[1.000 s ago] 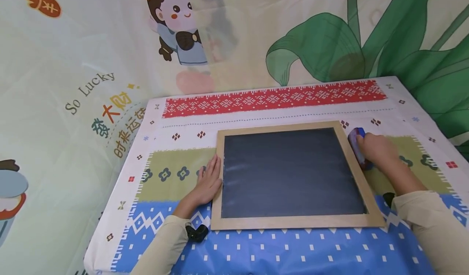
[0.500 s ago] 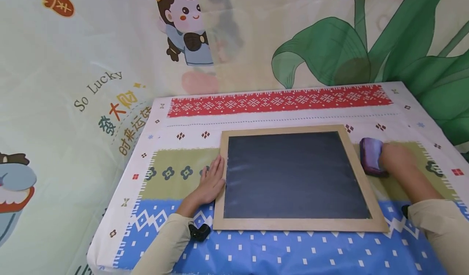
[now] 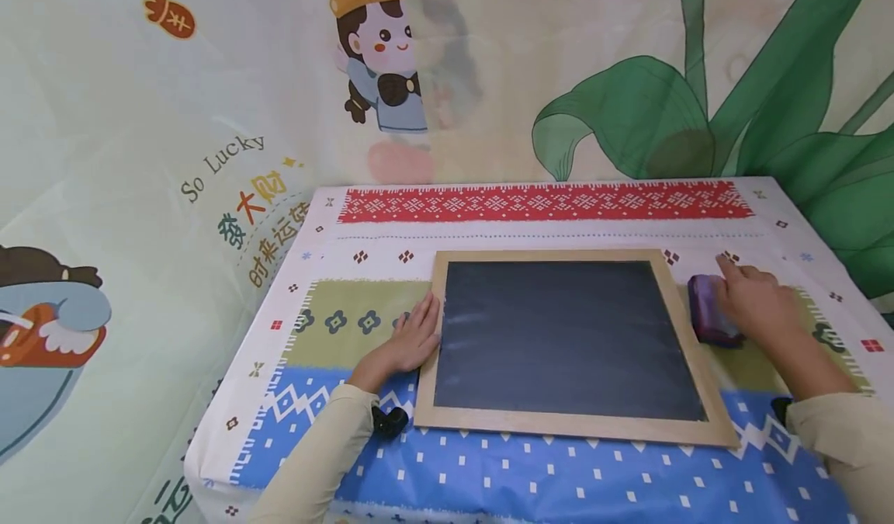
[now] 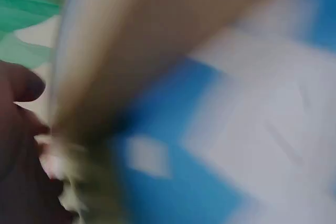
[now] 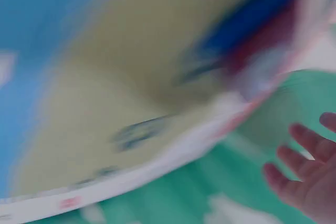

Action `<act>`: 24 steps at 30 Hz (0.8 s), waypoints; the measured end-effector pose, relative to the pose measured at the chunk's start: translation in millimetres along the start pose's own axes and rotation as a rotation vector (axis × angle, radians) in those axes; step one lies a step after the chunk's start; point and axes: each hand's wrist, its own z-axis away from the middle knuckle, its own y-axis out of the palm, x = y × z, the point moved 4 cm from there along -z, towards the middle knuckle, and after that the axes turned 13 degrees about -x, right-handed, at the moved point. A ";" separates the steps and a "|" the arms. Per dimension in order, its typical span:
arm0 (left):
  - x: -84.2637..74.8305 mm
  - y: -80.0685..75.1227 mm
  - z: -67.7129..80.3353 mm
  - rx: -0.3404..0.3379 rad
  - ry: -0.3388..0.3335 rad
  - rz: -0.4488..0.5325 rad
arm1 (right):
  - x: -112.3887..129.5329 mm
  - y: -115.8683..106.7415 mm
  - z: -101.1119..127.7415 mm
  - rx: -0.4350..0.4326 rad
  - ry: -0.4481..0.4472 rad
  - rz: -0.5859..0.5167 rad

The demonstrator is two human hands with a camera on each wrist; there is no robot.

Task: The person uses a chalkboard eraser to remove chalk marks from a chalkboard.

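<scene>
- While the left hand [image 3: 408, 343] lies flat against the board [image 3: 569, 341] frame's left edge, the eraser [image 3: 707, 320] sits just right of the frame.
- Right hand [image 3: 754, 303] is nearer, fingers straight over the eraser, grip loose; the eraser's long axis runs along the frame.

Table [image 3: 531, 221] covered by a patterned cloth of red, olive and blue bands. On it lie a wood-framed chalkboard [image 3: 566, 338], centred, and a purple eraser [image 3: 707, 318] just beside its right edge.
</scene>
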 end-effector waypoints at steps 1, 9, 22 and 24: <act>-3.3 -3.7 -3.4 -0.018 -0.008 -0.038 | 14.7 -3.5 0.2 -0.024 -0.028 -0.013; -60.7 -29.2 -20.1 -0.220 0.066 -0.229 | 123.8 -6.3 33.9 -0.063 -0.206 -0.135; -76.7 -21.9 -19.3 -0.207 0.041 -0.317 | 156.9 11.8 49.0 -0.060 -0.223 -0.115; -76.3 -21.9 -18.5 -0.208 0.039 -0.302 | 157.6 11.8 49.1 -0.058 -0.223 -0.118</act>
